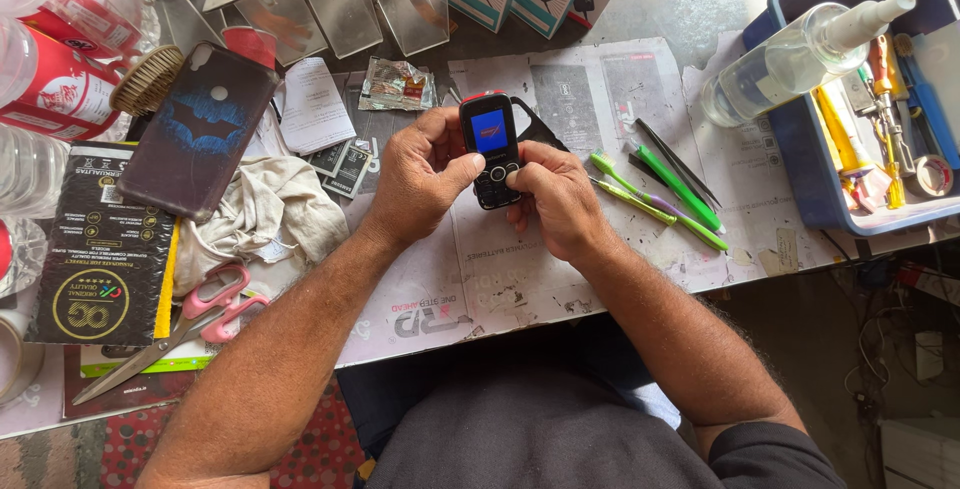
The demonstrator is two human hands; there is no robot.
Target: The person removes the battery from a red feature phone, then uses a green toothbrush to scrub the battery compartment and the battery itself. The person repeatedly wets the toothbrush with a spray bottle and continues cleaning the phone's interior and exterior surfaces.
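Newspaper-covered workbench [560,79], cluttered: pink-handled scissors [205,314] at left. Left hand [420,184] and right hand [555,199] both grasp a small keypad phone [492,149] at centre, thumbs on keys. Judged light, rigid, smooth-cased; best held by its sides. Green tools [660,194] lie right.

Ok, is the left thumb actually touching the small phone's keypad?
Touching. The head view shows the left hand wrapped around the small phone, its thumb tip pressed on the keys below the lit blue screen, while the right hand grips the other side.
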